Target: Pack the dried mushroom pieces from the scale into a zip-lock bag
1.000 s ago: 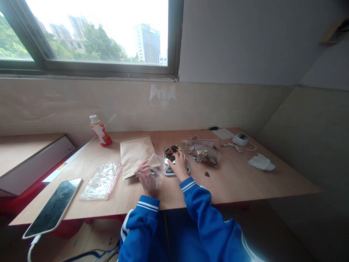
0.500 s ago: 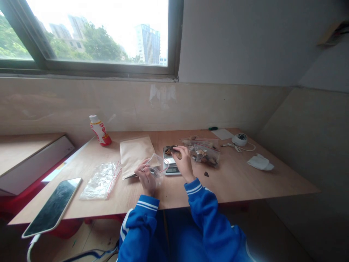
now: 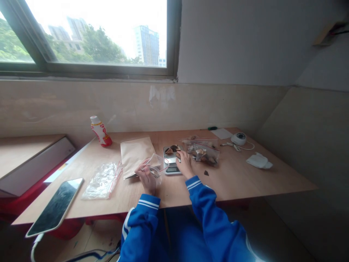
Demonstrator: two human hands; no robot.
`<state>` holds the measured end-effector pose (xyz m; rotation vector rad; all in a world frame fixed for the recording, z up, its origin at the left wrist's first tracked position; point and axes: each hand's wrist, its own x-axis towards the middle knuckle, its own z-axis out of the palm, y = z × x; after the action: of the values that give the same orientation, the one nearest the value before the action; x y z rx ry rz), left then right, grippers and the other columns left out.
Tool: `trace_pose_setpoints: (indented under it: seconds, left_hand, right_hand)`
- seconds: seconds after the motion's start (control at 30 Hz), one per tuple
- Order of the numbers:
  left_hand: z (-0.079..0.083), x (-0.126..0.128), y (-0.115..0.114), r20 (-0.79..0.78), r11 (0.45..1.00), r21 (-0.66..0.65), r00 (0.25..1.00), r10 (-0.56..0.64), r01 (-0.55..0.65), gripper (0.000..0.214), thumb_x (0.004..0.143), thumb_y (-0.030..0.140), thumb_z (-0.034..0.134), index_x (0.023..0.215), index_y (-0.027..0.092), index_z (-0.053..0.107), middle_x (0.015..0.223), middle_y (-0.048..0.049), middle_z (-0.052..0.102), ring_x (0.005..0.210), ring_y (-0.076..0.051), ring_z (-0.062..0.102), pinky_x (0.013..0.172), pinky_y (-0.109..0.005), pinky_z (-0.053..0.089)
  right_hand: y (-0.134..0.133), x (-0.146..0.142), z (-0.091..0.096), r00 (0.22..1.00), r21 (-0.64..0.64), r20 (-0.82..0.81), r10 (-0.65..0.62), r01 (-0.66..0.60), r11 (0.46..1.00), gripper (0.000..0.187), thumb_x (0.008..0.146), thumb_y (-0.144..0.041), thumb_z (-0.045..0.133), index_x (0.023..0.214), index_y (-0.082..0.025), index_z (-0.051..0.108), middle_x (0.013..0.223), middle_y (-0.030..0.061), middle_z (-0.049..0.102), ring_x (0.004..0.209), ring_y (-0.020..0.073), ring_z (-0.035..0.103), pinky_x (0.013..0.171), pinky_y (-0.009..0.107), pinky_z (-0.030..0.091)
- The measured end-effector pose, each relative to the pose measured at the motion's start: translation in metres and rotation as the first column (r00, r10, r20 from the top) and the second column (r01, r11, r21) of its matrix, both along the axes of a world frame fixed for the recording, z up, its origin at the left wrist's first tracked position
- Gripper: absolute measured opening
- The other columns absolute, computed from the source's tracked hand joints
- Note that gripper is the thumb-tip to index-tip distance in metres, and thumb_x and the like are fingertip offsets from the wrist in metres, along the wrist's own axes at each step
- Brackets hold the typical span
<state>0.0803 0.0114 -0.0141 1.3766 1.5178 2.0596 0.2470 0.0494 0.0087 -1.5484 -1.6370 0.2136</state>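
pinching a clear zip bag (image 3: 156, 161) in the left hand (image 3: 146, 178), with thumb and fingers closed on its thin, creased plastic and its red-lined mouth toward the scale (image 3: 172, 169). resting the right hand (image 3: 185, 165) at the scale's right side, with fingers half curled; cannot tell whether gripping a piece or only touching one. near that wrist, a single dark flake (image 3: 206, 173). on the scale's shiny pan, dried brown pieces (image 3: 171, 149), thin, curved and rough-edged. beyond the left hand, a flat, matte paper envelope (image 3: 136, 153); right of the scale, filled zip bags (image 3: 205, 155). all on a pale wood-grain table (image 3: 245, 180). farther back, a white-and-red bottle (image 3: 100, 131), then a glossy, beige-tiled wall (image 3: 122, 105) and a window (image 3: 106, 64) onto trees and towers.
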Motion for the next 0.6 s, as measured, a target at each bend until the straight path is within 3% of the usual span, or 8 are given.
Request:
trace_pose_setpoints:
  seconds: [0.1, 0.23, 0.3, 0.37, 0.47, 0.53, 0.6]
  left_hand:
    - [0.002, 0.001, -0.001, 0.061, 1.000, 0.016, 0.998, 0.018, -0.019, 0.024, 0.092, 0.043, 0.033, 0.097, 0.019, 0.035, 0.108, -0.0189, 0.057, 0.099, -0.028, 0.061, 0.080, -0.048, 0.047]
    - [0.003, 0.002, -0.001, 0.065, 1.000, 0.020, 0.998, 0.013, -0.014, 0.023, 0.092, 0.042, 0.033, 0.097, 0.020, 0.035, 0.105, -0.0175, 0.057, 0.098, -0.027, 0.061, 0.081, -0.048, 0.047]
    - [0.003, 0.002, -0.001, 0.058, 1.000, 0.021, 0.998, 0.016, -0.017, 0.022, 0.092, 0.041, 0.033, 0.097, 0.020, 0.035, 0.105, -0.0171, 0.057, 0.096, -0.027, 0.062, 0.081, -0.048, 0.047]
    - [0.004, 0.002, -0.001, 0.050, 1.000, 0.027, 0.999, 0.015, -0.016, 0.022, 0.092, 0.041, 0.034, 0.096, 0.020, 0.036, 0.106, -0.0170, 0.057, 0.097, -0.027, 0.061, 0.082, -0.048, 0.047]
    - [0.005, 0.002, -0.002, 0.049, 0.999, 0.034, 0.999, 0.006, -0.008, 0.021, 0.092, 0.040, 0.035, 0.096, 0.019, 0.037, 0.105, -0.0165, 0.057, 0.099, -0.027, 0.060, 0.085, -0.049, 0.045]
    - [0.005, 0.001, -0.003, 0.055, 0.999, 0.037, 0.998, 0.004, -0.006, 0.020, 0.093, 0.039, 0.035, 0.096, 0.020, 0.038, 0.104, -0.0160, 0.058, 0.099, -0.027, 0.060, 0.086, -0.049, 0.044]
    - [0.004, 0.001, -0.002, 0.057, 0.999, 0.043, 0.998, 0.005, -0.007, 0.019, 0.093, 0.038, 0.034, 0.095, 0.020, 0.037, 0.103, -0.0153, 0.058, 0.098, -0.026, 0.060, 0.086, -0.049, 0.044]
  right_hand:
    - [-0.001, 0.003, -0.005, 0.993, -0.044, 0.079, -0.087, 0.091, 0.995, 0.034, 0.076, -0.012, 0.051, 0.108, -0.018, 0.062, 0.109, 0.0129, 0.059, 0.103, 0.0293, 0.049, 0.091, 0.045, 0.037]
    - [-0.009, -0.001, 0.011, 0.990, -0.005, -0.002, -0.139, 0.139, 0.990, 0.025, 0.079, -0.022, 0.054, 0.102, -0.020, 0.063, 0.100, 0.0104, 0.061, 0.099, 0.0283, 0.051, 0.089, 0.044, 0.037]
    - [-0.016, -0.007, 0.029, 0.990, 0.076, -0.128, -0.063, 0.073, 0.994, 0.025, 0.082, -0.028, 0.055, 0.104, -0.020, 0.062, 0.099, 0.0094, 0.062, 0.097, 0.0254, 0.053, 0.089, 0.041, 0.039]
    - [-0.023, -0.013, 0.048, 0.971, 0.167, -0.220, 0.097, -0.061, 0.984, 0.027, 0.084, -0.034, 0.054, 0.106, -0.020, 0.062, 0.100, 0.0089, 0.063, 0.095, 0.0223, 0.055, 0.089, 0.037, 0.042]
    - [-0.031, -0.022, 0.068, 0.891, 0.229, -0.231, 0.390, -0.339, 0.912, 0.028, 0.090, -0.037, 0.048, 0.110, -0.023, 0.062, 0.108, 0.0068, 0.063, 0.101, 0.0192, 0.057, 0.091, 0.033, 0.043]
    - [-0.029, -0.024, 0.068, 0.854, 0.236, -0.213, 0.475, -0.427, 0.873, 0.030, 0.093, -0.036, 0.041, 0.111, -0.024, 0.063, 0.113, 0.0057, 0.062, 0.110, 0.0185, 0.054, 0.096, 0.033, 0.041]
    - [-0.020, -0.024, 0.057, 0.883, 0.230, -0.197, 0.427, -0.382, 0.895, 0.032, 0.094, -0.032, 0.038, 0.112, -0.024, 0.063, 0.118, 0.0066, 0.060, 0.117, 0.0188, 0.050, 0.101, 0.035, 0.037]
